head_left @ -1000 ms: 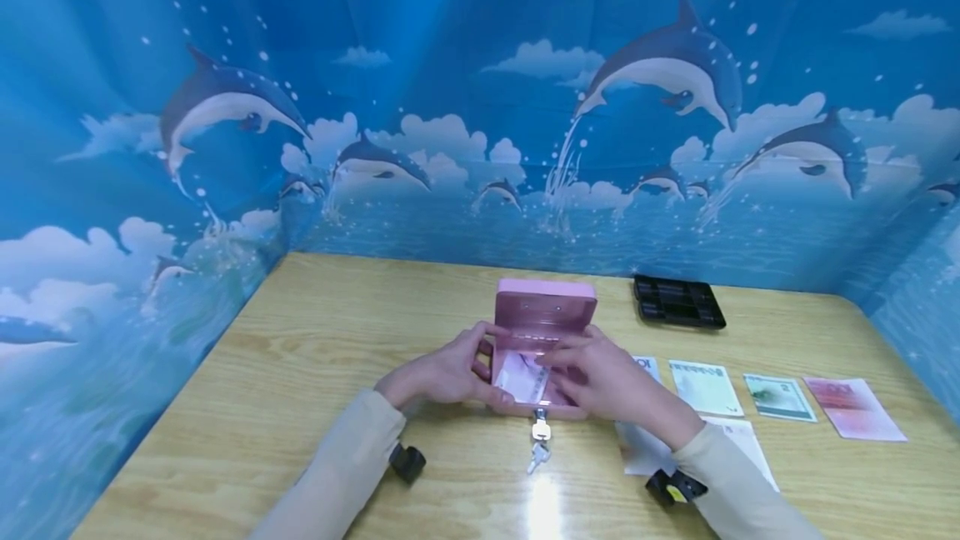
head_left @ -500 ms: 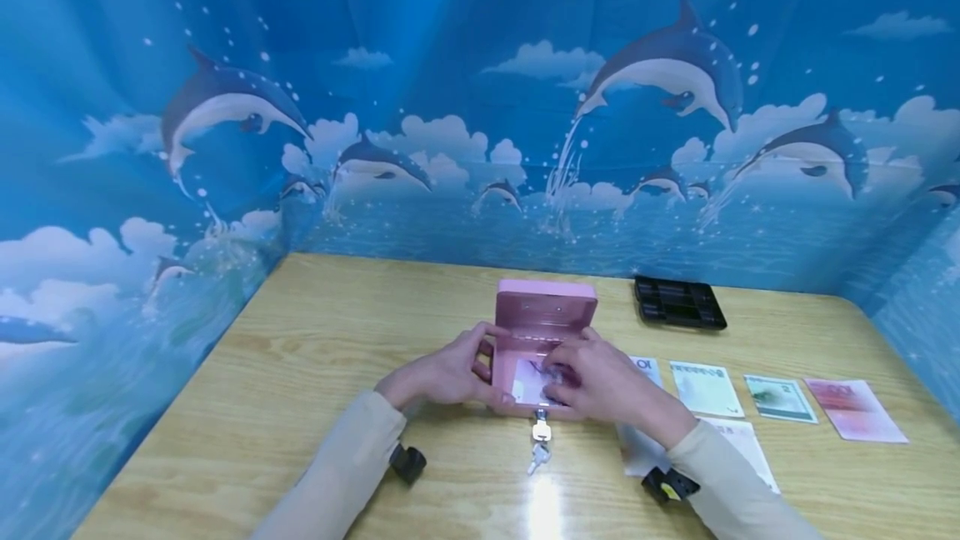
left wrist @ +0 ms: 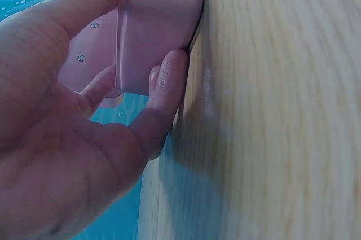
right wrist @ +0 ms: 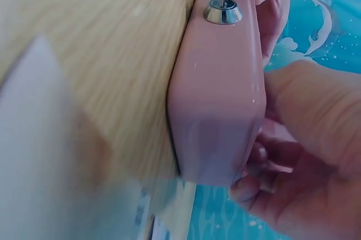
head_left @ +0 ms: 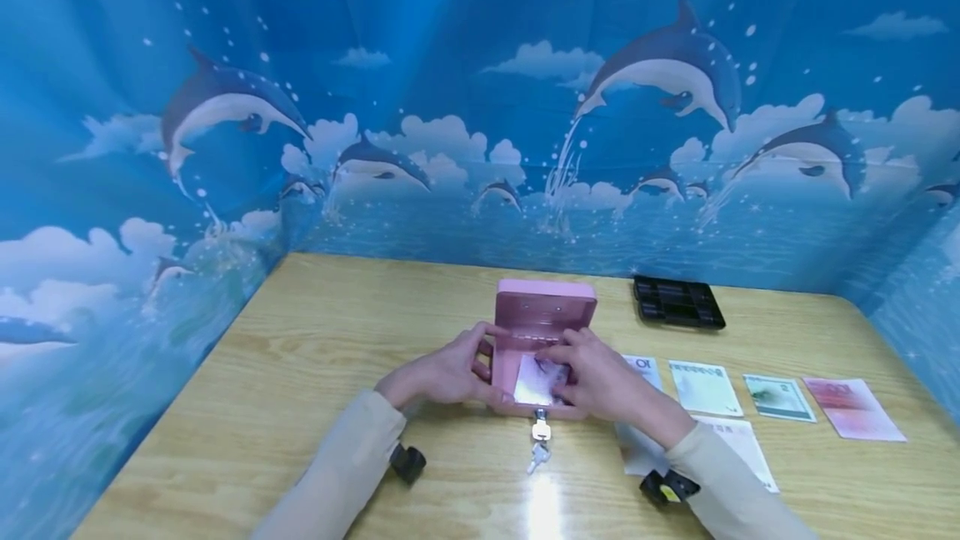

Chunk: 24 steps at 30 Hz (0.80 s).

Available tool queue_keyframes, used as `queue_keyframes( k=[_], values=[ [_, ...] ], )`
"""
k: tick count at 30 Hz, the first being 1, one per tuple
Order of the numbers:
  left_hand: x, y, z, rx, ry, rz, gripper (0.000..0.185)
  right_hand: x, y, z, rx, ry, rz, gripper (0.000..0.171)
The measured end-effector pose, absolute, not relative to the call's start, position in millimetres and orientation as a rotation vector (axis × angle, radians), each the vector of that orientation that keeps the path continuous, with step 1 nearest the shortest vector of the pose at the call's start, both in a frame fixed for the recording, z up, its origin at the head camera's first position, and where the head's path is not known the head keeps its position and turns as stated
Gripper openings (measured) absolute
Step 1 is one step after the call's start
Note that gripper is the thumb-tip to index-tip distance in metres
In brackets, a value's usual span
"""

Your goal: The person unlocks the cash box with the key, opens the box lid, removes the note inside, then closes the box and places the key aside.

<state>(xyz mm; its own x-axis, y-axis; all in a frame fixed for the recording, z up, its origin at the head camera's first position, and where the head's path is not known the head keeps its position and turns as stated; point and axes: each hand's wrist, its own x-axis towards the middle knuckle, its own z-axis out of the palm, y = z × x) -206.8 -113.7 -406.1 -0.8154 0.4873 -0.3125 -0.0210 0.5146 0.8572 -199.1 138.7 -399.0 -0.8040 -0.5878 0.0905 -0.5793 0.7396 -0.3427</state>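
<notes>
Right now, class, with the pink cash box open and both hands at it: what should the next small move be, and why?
Probably the right hand should let go of the banknote lying inside the pink cash box and lift out. The left hand steadies the box's side, and more notes wait on the table.

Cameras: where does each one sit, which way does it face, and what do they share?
Head: worn high, looking forward and down at the table; shows both sleeves, left hand and right hand at the open pink box.
Left wrist: close beside the box; left hand's fingers hold its side.
Right wrist: faces the box front and its lock; right hand reaches inside.
Shared: all three show the box.
</notes>
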Motion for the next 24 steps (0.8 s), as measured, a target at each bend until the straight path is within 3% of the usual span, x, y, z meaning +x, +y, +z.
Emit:
queue_keyframes(
  k=[16, 24],
  values=[
    [-208, -113, -407, 0.371, 2.218, 1.292, 0.089, -188, 158, -398, -1.114, 2.688, -0.912, 0.035],
    [-207, -113, -407, 0.389, 2.215, 1.288, 0.090, -183, 158, -399, -1.124, 2.686, -0.980, 0.046]
  ],
)
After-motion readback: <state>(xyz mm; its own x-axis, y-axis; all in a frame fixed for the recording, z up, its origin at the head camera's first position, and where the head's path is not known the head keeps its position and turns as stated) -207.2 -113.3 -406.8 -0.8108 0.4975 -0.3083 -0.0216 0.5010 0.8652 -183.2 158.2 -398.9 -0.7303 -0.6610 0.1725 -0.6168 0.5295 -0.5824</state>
